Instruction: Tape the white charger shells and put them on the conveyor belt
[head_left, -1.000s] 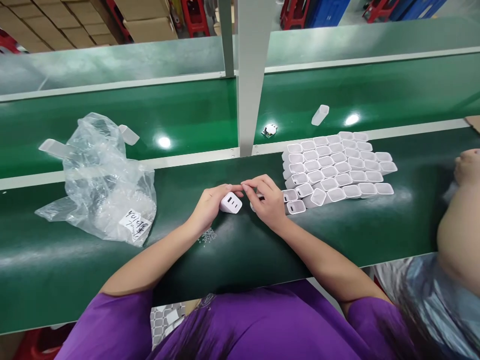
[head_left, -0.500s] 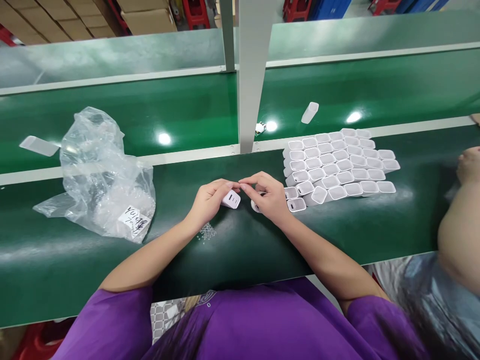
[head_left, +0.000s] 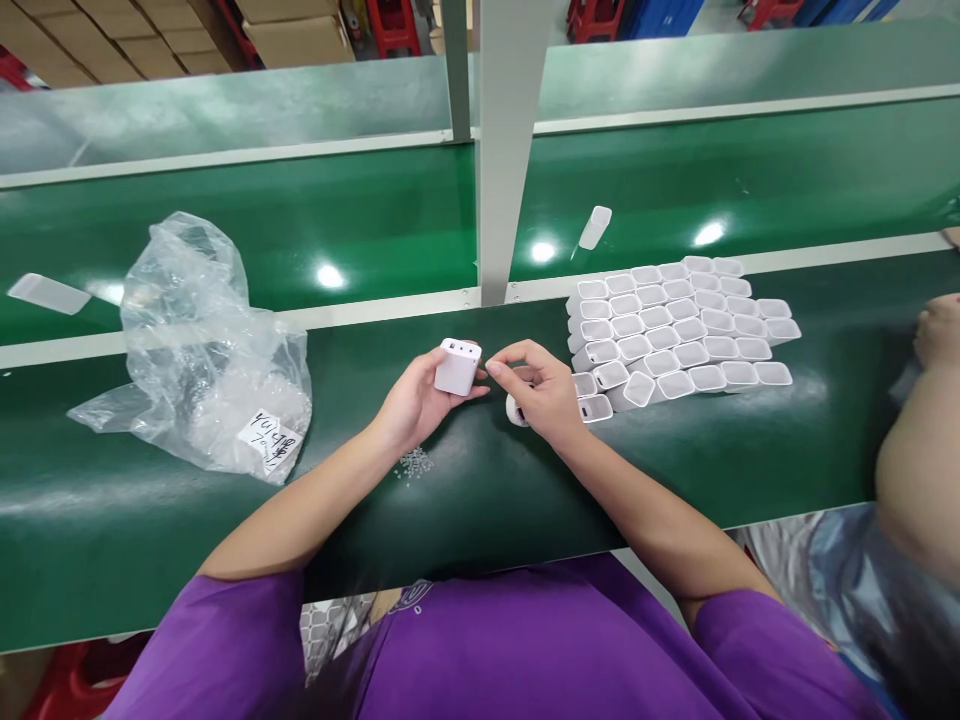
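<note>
Above the dark green counter (head_left: 525, 515), head view: left hand (head_left: 420, 402) holds a white block (head_left: 454, 372), thumb on one side, other fingers behind and under. Block is boxy, smooth hard plastic by the look, rounded corners, small dark slots in its top end; it sits left of the right hand, apart from it. Right hand (head_left: 546, 395): thumb and forefinger tips narrow, nearly meeting; can't tell if something tiny is pinched there. A white rounded piece (head_left: 514, 411) shows under that hand, mostly covered; gripped or resting, can't tell.

Around: small clear bits (head_left: 414, 463) in a loose heap near left forearm. Crinkled clear plastic bag (head_left: 255, 395) at left, handwritten white label on it, lying across the pale rail (head_left: 375, 312). Right: packed rows of translucent white, open-ended casings (head_left: 675, 330); right hand just beside the nearest ones. Behind, shiny green strip (head_left: 360, 225) with a loose casing at each side. Grey post (head_left: 504, 150) blocks part of the strip. Another person's arm (head_left: 919, 450) at far right.
</note>
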